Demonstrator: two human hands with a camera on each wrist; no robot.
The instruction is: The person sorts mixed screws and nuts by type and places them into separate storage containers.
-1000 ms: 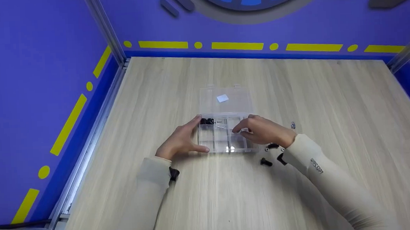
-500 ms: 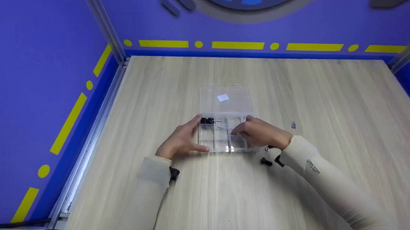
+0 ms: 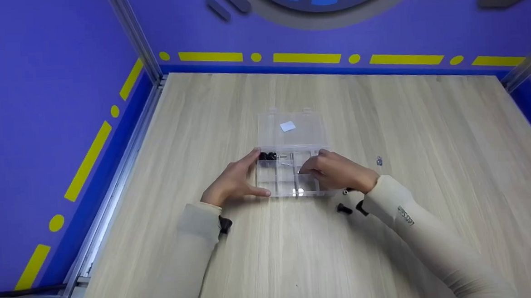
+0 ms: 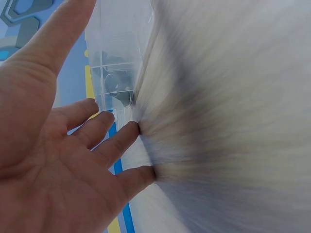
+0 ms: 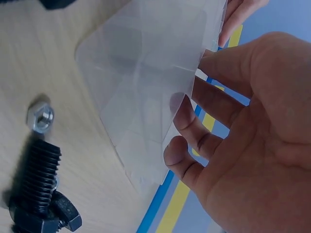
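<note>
head view first: what has just changed?

– the right hand point(image 3: 339, 170). over the last second its wrist has slid slightly leftward and its fingers have tucked in more; the clear box point(image 3: 285, 186) and the left hand point(image 3: 233, 180) look unmoved.

and what does that mean for the work?

– my judgement: it's close finger work inside the compartments, with the left hand steadying the box.

is the right hand holding anything?

– can't tell. its fingers are curled, but the tips are hidden, and from the right wrist clear plastic gets in the way. the left one holds nothing: fingers spread by the far left corner, thumb at the near left.

where's the box, and which way does it point?

– on the counter point(image 3: 271, 257), between the hands. its long axis seems to run left to right, with the lid point(image 3: 303, 135) folded back on the far side, tabs facing away from the person. black parts point(image 3: 267, 156) sit in the far left compartment, a silver screw point(image 3: 283, 156) in the next.

anything outside?

– a black bolt point(image 3: 344, 209) near the near right corner, head towards the box, shank slanting right and towards the person.
</note>
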